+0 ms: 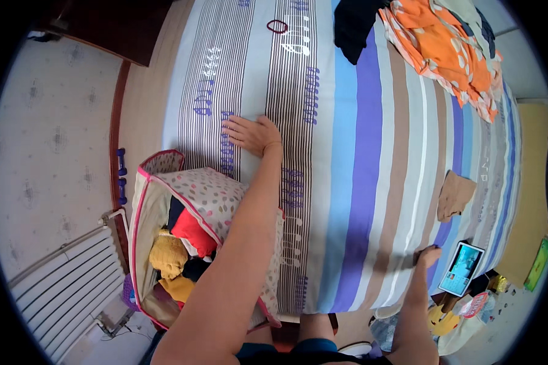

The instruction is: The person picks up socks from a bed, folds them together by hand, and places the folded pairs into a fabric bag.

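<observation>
My left hand lies flat on the striped bed sheet, its fingers stretched toward the left and nothing in it. That forearm reaches over a dotted fabric storage bag with pink edging. Its lid is folded back, showing clothes inside: a mustard-yellow bundle, a red garment and dark pieces. My right hand rests on the sheet at the right, near the bed's front edge. Its fingers are foreshortened, so their pose is unclear. Close by are a tablet with a lit screen and a folded brown cloth.
An orange spotted garment and a black garment lie at the bed's far right. A dark red loop sits at the far side. A white radiator and purple dumbbells are at the left. Bags crowd the lower right.
</observation>
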Demonstrator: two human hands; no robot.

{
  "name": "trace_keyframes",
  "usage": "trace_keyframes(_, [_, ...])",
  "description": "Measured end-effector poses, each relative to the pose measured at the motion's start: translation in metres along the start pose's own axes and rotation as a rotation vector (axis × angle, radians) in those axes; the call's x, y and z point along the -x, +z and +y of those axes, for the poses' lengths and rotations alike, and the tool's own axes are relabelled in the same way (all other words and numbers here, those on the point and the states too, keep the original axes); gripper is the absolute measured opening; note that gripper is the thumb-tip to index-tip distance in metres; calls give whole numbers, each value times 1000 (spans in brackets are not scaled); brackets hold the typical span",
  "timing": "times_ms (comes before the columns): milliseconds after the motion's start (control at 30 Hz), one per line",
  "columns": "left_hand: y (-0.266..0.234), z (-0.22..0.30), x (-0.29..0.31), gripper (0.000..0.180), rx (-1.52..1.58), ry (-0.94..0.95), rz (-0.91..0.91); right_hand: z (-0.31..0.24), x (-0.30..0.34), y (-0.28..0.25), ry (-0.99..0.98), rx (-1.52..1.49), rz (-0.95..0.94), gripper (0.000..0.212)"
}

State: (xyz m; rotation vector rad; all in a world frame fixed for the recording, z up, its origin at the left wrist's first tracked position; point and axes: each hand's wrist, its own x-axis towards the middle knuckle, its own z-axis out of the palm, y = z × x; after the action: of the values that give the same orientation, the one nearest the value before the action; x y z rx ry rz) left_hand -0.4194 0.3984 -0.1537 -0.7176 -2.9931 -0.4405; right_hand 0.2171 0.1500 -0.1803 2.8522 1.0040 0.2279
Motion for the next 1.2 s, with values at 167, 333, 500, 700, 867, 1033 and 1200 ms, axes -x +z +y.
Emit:
trace_keyframes(167, [-7, 1, -10, 68, -14, -39, -33, -33, 23, -41, -85, -276, -251, 21])
trace_keyframes(333, [-4, 1, -18, 69, -58, -79, -52, -193, 79, -75, 4, -893, -699, 25])
trace_keyframes(500, [-4, 8, -17, 70, -69, -79, -125, -522, 131, -235, -38, -1593, -1209, 28])
trace_keyframes(700, [-7, 17, -15, 70, -61, -100, -165, -765, 151, -231, -590, -1563, -1199, 18])
trace_keyframes(867, [-4, 15, -17, 70, -104, -114, -196, -785, 166, -211, -1275, -953, 25, 33])
trace_keyframes(1033, [-1, 18, -17, 70, -150, -111, -240, -805, 151, -210, -1492, -704, -203, 19])
trace_keyframes(1200, [-8, 15, -22, 68, -121, -159, -283, -851, 93, -250, -1192, -899, -55, 18])
